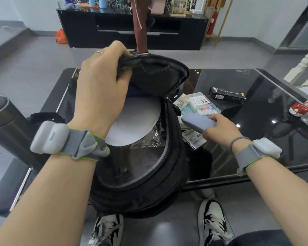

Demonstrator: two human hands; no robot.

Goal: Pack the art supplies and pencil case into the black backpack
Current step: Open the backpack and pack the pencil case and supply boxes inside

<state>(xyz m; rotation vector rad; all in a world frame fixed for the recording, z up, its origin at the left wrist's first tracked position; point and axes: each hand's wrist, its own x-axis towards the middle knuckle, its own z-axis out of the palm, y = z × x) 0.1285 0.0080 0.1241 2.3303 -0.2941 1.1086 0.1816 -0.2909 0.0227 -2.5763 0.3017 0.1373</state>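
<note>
The black backpack (pixel 140 183) lies on the glass table with its main compartment open. My left hand (pixel 100 86) grips the top flap and holds it up. Inside I see a white round sheet (pixel 137 121) and some clear plastic wrap. My right hand (pixel 219 128) holds a grey-blue pencil case (pixel 197 122) just right of the bag's opening. Behind it lies a clear box of coloured markers (pixel 203 105), with small packets (pixel 194 139) beside the bag.
A black carton (pixel 226 95) lies further back on the black glass table (pixel 274 139). Red scissors (pixel 302 107) and a clear bottle sit at the right edge. A dark metal flask (pixel 5 121) stands left. A person's leg stands beyond the table.
</note>
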